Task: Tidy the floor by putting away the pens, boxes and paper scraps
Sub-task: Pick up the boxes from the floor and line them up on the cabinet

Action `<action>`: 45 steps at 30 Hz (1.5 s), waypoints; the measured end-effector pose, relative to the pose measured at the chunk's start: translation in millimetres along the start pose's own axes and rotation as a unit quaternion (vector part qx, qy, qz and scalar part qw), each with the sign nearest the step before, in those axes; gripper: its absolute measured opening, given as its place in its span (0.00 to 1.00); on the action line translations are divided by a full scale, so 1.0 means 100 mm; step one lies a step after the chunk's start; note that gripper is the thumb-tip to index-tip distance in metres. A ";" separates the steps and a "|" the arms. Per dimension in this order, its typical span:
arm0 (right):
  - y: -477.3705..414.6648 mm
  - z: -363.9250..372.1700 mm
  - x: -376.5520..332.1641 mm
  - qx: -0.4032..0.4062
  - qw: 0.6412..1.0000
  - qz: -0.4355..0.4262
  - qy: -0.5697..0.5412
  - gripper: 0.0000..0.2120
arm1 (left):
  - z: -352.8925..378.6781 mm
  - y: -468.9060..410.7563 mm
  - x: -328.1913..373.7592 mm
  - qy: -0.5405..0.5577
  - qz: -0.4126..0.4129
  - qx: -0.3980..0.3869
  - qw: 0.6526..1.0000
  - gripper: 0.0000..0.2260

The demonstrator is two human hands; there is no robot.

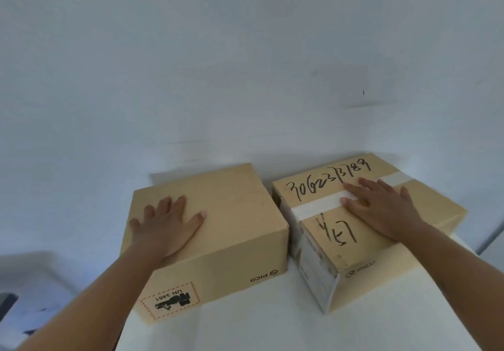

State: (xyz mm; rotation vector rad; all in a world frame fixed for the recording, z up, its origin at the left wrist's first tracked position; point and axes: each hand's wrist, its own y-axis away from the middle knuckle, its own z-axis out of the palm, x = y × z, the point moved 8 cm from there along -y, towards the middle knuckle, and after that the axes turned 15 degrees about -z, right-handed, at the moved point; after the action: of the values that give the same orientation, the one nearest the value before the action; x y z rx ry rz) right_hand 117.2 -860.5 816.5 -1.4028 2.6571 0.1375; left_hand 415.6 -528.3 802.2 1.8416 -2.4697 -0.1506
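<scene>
Two cardboard boxes sit side by side on a white table set against a pale wall, a narrow gap between them, as a person presses a bare hand flat on the top of each. The left hand lies palm down on the left box, its fingers spread wide and gripping nothing; the box's near side carries an upside-down "PICO" mark and a dashed-border "UN 3481" label. The right hand rests the same way on the right box, fingers extended and slightly splayed across a strip of white tape that runs over the lid, closed on nothing. Black handwritten numerals cross the lid of that box toward the wall, with further scrawl nearer the camera, and a white printed label, too blurred to read, wraps its near left corner. Both forearms reach in from the lower edge of the view. At lower left, beyond the table edge, dark shapes are too blurred to identify
</scene>
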 end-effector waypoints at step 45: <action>0.86 0.30 -1.04 -0.028 0.985 -0.166 0.024 0.32 | -0.10 0.72 -0.57 0.198 -0.025 0.077 0.977 0.17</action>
State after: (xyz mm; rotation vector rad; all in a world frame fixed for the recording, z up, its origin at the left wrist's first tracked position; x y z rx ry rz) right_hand 106.5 -723.0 805.5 -1.8642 2.4263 0.1446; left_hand 364.6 -453.8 820.9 1.7762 -2.2114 0.3790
